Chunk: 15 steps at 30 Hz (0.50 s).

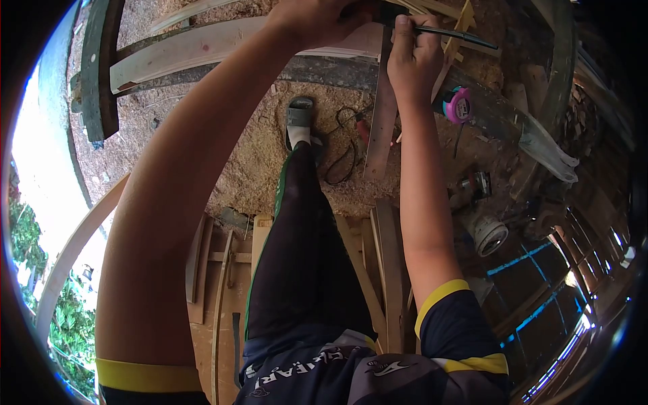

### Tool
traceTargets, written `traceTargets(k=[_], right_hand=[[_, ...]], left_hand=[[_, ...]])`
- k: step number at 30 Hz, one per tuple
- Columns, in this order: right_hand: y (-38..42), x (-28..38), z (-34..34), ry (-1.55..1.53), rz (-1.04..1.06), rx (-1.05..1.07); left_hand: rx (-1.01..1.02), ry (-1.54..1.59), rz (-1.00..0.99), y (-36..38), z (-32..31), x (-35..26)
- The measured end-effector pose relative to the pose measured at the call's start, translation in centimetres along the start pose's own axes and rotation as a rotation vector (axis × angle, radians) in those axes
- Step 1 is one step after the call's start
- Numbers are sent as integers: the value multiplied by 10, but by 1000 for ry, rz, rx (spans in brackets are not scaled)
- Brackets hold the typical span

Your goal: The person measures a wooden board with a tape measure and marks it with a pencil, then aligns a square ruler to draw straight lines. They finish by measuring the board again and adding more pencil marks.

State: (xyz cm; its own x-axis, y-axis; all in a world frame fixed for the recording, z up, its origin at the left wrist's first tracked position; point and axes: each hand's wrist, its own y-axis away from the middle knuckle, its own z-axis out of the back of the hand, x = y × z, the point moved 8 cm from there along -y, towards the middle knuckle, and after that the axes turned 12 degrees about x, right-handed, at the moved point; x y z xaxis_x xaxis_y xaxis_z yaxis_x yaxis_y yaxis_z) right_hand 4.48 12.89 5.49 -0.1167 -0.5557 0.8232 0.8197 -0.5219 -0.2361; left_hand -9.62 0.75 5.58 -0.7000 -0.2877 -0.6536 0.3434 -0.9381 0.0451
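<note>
At the top edge, my left hand [314, 19] is closed around the dark end of what looks like a try square; its fingertips are in shadow and partly cut off. The square's long flat blade [382, 115] runs down from there, beyond the plank. Just right of it, my right hand [413, 57] pinches a dark pen [462, 36] between thumb and fingers, the pen pointing right. A pale wooden plank [182, 57] lies crosswise beneath my left forearm.
A pink and teal tape measure [457, 105] rests on a dark beam at right. A red-handled tool [363, 131] with a cord lies on the sawdust near my sandalled foot [300, 121]. Clear plastic [550, 152], a round can [491, 235] and wooden boards [388, 270] surround me.
</note>
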Motion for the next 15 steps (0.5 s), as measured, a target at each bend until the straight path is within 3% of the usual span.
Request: traceTargets(k=[15], right_hand=[[-1,14,-1,171,32,14]], left_hand=[[-7,35,-21,0,5,-3]])
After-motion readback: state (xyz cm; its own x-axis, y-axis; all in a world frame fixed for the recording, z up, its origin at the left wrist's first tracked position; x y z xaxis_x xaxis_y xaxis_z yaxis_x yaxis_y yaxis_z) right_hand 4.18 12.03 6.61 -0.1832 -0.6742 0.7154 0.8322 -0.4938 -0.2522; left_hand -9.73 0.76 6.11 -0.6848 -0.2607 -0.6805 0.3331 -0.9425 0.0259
